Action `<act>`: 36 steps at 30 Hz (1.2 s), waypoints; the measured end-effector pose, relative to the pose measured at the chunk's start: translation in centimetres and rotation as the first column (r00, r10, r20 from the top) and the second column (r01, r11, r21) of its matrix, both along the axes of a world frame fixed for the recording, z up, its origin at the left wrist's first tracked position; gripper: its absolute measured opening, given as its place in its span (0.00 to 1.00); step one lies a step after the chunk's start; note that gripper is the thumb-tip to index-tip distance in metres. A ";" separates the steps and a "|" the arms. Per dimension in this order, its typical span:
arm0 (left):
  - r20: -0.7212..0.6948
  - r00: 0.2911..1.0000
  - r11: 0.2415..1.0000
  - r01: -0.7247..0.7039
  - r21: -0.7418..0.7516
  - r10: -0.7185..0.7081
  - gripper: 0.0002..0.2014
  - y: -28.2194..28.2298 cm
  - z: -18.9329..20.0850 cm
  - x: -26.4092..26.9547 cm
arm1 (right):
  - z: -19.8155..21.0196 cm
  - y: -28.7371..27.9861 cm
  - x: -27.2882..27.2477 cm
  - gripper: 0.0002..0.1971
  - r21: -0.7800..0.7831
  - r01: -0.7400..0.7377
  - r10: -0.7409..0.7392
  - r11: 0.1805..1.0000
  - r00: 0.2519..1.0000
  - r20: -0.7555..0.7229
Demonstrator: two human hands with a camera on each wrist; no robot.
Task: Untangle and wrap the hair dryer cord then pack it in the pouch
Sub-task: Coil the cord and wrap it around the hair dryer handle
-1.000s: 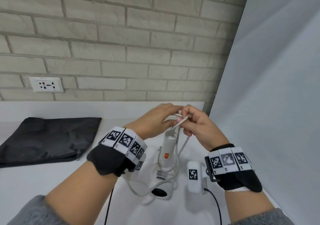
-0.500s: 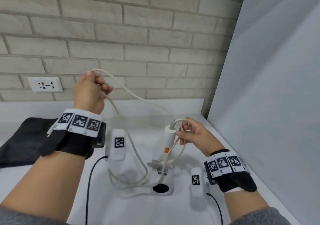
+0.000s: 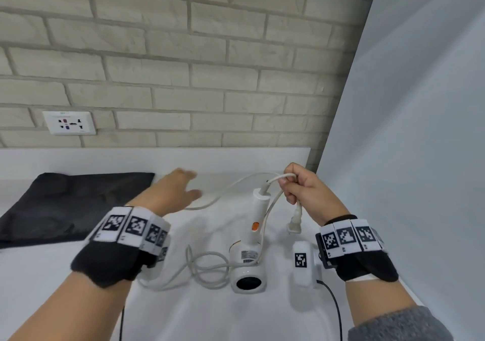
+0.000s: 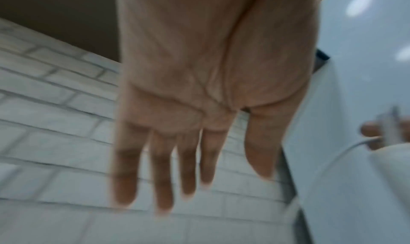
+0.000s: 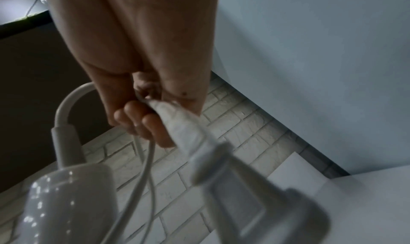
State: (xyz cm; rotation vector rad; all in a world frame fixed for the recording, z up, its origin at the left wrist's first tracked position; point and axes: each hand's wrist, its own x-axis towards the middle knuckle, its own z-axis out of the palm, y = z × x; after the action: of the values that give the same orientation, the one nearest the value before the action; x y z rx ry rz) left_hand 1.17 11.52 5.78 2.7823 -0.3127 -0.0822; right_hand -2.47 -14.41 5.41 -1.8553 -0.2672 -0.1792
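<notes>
The left hand (image 3: 175, 189) has let go of the cord (image 3: 210, 264) it was lifting high half a second ago; it now reaches forward low over the bench (image 3: 78, 283), fingers (image 4: 163, 177) straight and spread, holding nothing. The left wrist view is blurred but shows the palm bare. The length of cord that hung in an arc from that hand now lies slack on the bench, curving from the hair dryer (image 3: 250, 256) toward the back edge and looping in coils just left of the dryer's barrel.

The right hand (image 3: 305, 192) stays at the top of the upright handle, a little higher than before, its fingers (image 5: 142, 120) curled round a bunch of cord. The plug (image 3: 295, 222) now dangles below this fist, free of the bench; earlier it was not visible there. The hair dryer itself has not moved: it stands on its barrel near the bench's front right part, handle up, orange switch facing the person.

The black pouch (image 3: 65, 204) lies flat at the left side of the bench near the back edge, unchanged, well apart from the dryer.
</notes>
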 end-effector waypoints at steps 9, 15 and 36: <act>0.295 0.849 0.831 0.507 -0.229 -0.437 0.11 -8.2 1.5 1.1 | 0.2 0.6 -0.6 0.11 0.002 -0.078 0.078 0.997 0.997 -0.002; 0.351 0.907 0.642 0.127 -0.756 0.233 0.15 -4.7 1.5 2.2 | -0.1 -0.4 -0.8 0.07 -0.062 0.015 -0.019 0.998 0.998 -0.056; -0.427 0.880 0.946 0.293 0.138 -0.210 0.36 -2.9 -7.7 -3.5 | 8.3 3.6 3.9 0.11 0.033 0.269 -0.269 0.963 0.963 -0.009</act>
State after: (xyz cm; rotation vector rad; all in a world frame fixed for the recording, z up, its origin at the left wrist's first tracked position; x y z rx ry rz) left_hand -2.36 8.59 -1.95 2.8053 -0.5839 -0.7882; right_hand 1.44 -10.82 13.68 -1.8532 -0.0070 -0.3646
